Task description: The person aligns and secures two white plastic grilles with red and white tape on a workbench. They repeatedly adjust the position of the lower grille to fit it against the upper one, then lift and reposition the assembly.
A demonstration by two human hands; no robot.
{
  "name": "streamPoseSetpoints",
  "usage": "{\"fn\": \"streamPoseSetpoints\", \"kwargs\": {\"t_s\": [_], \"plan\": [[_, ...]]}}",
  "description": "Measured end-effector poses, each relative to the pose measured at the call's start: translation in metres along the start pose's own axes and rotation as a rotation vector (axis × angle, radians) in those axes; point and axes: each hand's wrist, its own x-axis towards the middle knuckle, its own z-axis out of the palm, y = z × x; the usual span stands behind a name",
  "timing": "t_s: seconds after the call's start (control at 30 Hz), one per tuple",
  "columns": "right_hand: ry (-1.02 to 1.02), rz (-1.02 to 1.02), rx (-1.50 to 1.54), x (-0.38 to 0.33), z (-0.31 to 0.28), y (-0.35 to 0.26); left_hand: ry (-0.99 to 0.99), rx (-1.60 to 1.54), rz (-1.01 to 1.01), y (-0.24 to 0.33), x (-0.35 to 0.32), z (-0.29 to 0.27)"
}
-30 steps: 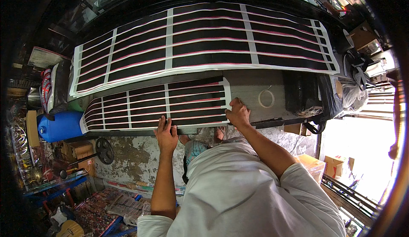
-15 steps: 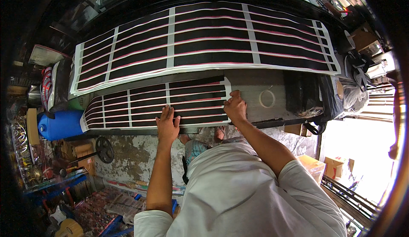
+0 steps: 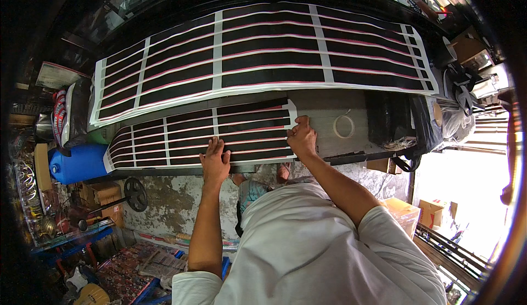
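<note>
A long paper sheet (image 3: 189, 136) printed with black panels, white lines and thin pink edges lies on the near side of the grey table. My left hand (image 3: 216, 159) rests on its near part, palm down, with fingers stretched out and a little apart. At the sheet's right end, the fingers of my right hand (image 3: 302, 139) are curled and closed on the white margin; their tips are partly hidden. Behind it lies a larger stack of similar printed sheets (image 3: 269, 47), spanning most of the table's width.
Right of the near sheet, a roll of clear tape (image 3: 344, 126) lies flat on the table (image 3: 324, 103). Black plastic-wrapped material (image 3: 392, 121) sits farther right. A blue container (image 3: 82, 163) stands by the sheet's left end. Below the table's edge is a black handwheel (image 3: 135, 194).
</note>
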Motion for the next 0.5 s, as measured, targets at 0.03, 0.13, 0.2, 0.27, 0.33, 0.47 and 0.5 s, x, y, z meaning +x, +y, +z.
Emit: {"fn": "streamPoseSetpoints", "kwargs": {"t_s": [0.03, 0.13, 0.2, 0.27, 0.33, 0.47, 0.5], "plan": [[0.003, -0.006, 0.0, 0.0002, 0.0004, 0.0002, 0.0, 0.001, -0.003, -0.0001, 0.0, 0.0], [0.004, -0.01, -0.006, 0.0003, 0.0009, 0.0004, 0.001, -0.007, -0.006, -0.0013, 0.0001, -0.0003], [-0.008, 0.002, -0.019, 0.0002, 0.0003, 0.0003, -0.002, -0.012, -0.009, -0.0024, 0.0003, -0.0001], [-0.028, -0.006, -0.023, -0.0015, -0.0026, -0.0013, -0.009, -0.013, -0.016, -0.0033, 0.0, 0.0011], [-0.041, -0.017, -0.034, -0.0022, -0.0045, -0.0019, -0.007, -0.009, -0.017, -0.0041, 0.0009, 0.0021], [-0.042, -0.029, -0.053, -0.0024, -0.0045, -0.0014, -0.017, -0.014, -0.029, -0.0044, 0.0012, 0.0023], [-0.04, -0.028, -0.054, -0.0025, -0.0042, -0.0014, -0.019, -0.011, -0.028, -0.0042, 0.0014, 0.0019]]}}
